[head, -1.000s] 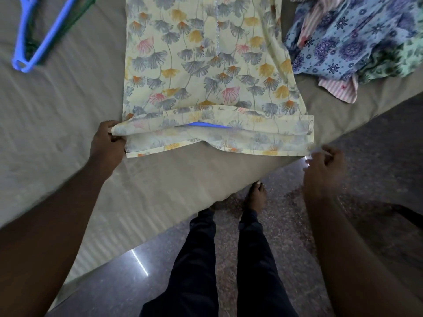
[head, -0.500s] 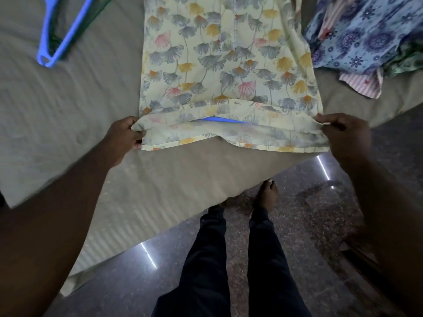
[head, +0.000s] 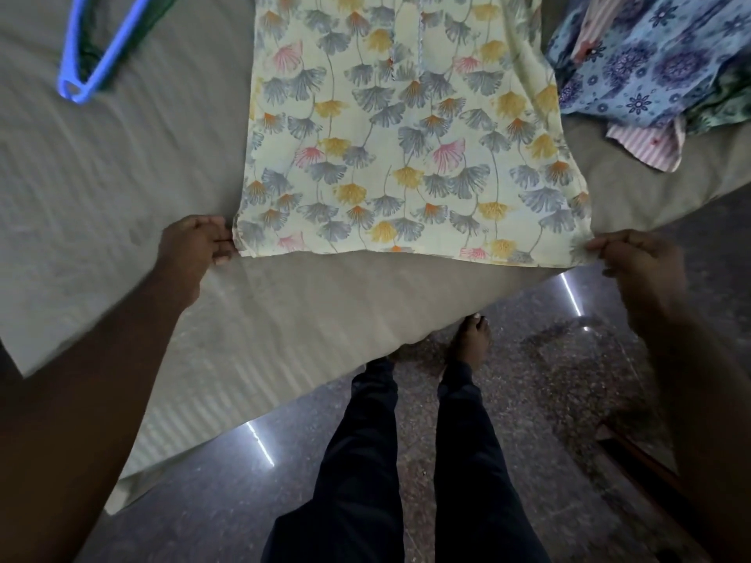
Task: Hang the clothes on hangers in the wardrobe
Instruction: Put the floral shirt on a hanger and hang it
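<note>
A pale yellow cloth top printed with grey, pink and orange fan flowers (head: 406, 156) lies flat on the grey-beige bed sheet (head: 101, 176). Its hem runs along the bed's near edge, above the draped near corner. The left hand (head: 195, 243) pinches the hem's left corner with curled fingers. The right hand (head: 638, 262) pinches the right corner between thumb and bent fingers, at the very edge of the bed beside the dark floor.

The step in hand looks like drawing the hem straight so the top lies smooth before it goes on a hanger. To do it well, both hands should pull evenly toward the person and slightly apart — a lopsided tug would likely skew the thin cloth or slide it off the edge. A light hold at the very corners should stop the fabric bunching.

The top's long axis runs from the near edge toward the far side of the bed. The hem points at the person, and the narrow front placket strip (head: 406, 46) leads away to a neck that is out of view.

A bright blue plastic hanger (head: 101, 46) lies over a dark green hanger (head: 88, 60) toward the bed's far left, well apart from the top. A heap of blue floral and pink striped clothes (head: 658, 63) sits just beside its right edge.
</note>
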The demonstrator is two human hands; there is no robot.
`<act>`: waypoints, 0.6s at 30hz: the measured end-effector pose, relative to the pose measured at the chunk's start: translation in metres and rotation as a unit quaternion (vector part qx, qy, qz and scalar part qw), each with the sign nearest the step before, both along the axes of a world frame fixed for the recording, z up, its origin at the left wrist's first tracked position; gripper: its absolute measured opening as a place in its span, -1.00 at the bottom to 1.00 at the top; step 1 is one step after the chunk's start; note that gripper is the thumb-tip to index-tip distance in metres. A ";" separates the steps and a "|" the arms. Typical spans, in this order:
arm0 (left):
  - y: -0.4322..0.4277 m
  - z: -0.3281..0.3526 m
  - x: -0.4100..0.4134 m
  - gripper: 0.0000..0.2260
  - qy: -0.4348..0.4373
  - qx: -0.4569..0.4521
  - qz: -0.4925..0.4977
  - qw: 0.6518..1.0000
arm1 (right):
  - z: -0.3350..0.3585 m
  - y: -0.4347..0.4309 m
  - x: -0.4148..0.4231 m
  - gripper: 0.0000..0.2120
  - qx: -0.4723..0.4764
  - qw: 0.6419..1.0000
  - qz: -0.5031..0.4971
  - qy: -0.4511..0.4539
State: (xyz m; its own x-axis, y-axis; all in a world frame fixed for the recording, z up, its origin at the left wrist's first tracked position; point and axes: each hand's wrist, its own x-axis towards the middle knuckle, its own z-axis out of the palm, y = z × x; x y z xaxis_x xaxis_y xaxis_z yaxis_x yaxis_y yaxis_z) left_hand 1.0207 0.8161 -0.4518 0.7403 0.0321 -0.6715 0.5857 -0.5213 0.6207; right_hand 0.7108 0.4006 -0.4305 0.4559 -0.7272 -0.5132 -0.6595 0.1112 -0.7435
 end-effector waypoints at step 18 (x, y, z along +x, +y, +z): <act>-0.031 -0.002 -0.018 -0.82 -0.011 0.078 -0.010 0.997 | 0.009 0.003 0.054 -0.85 0.216 0.972 -0.022 0.087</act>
State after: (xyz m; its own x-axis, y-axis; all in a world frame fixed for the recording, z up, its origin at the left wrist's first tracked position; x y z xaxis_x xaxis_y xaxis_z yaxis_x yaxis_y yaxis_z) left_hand 1.0025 0.7847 -0.4535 0.7566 0.1201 -0.6427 0.5613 -0.6235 0.5443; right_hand 0.7649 0.4036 -0.4216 0.3082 -0.4435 -0.8416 -0.7591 0.4185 -0.4986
